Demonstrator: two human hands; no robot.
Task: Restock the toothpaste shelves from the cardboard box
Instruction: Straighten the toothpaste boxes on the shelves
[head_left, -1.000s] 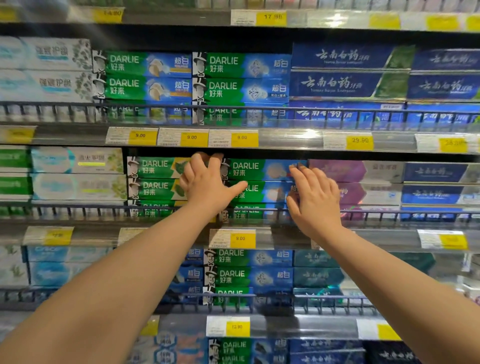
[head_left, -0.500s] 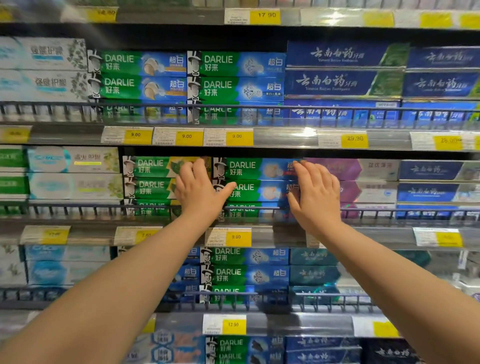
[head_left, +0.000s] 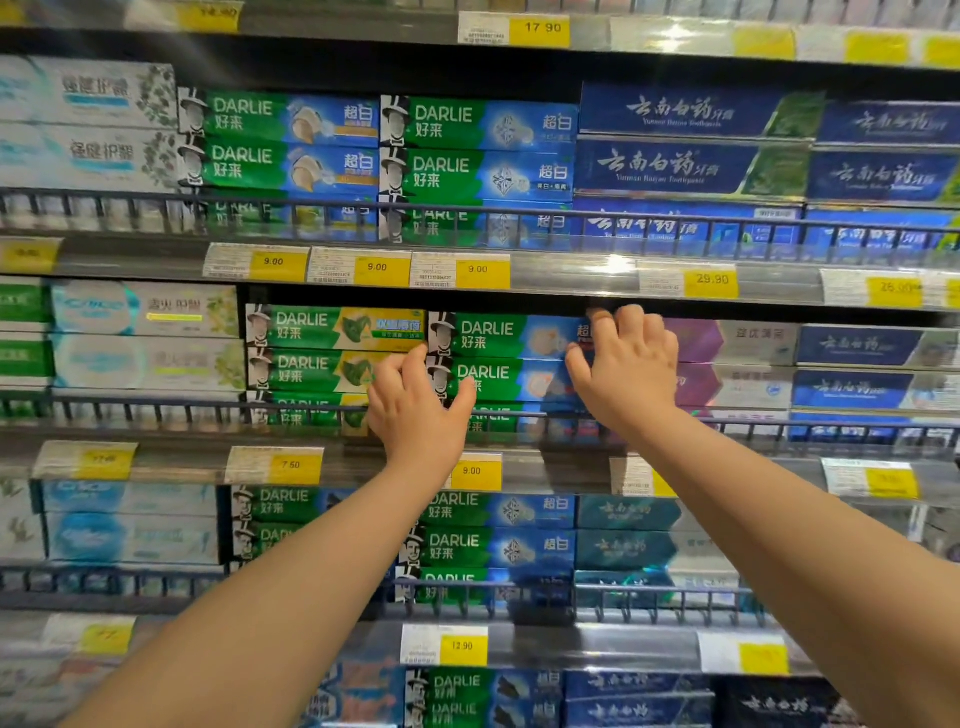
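A stack of green-and-blue Darlie toothpaste boxes (head_left: 498, 335) lies on the middle shelf behind a wire rail (head_left: 753, 428). My left hand (head_left: 415, 410) holds the stack's left end at the second box, fingers curled into the gap beside it, thumb across the front. My right hand (head_left: 626, 371) grips the right end, with fingertips hooked over the top box's edge and the thumb on its blue face. The cardboard box is out of view.
Green-and-yellow Darlie boxes (head_left: 322, 332) sit directly to the left, purple boxes (head_left: 727, 343) directly to the right. Shelves above and below are packed with more toothpaste, each behind a wire rail. Yellow price tags (head_left: 475, 470) line the shelf edges.
My left hand slid down from the top box to the second one. My right hand rose a little, and its fingers curled over the top edge.
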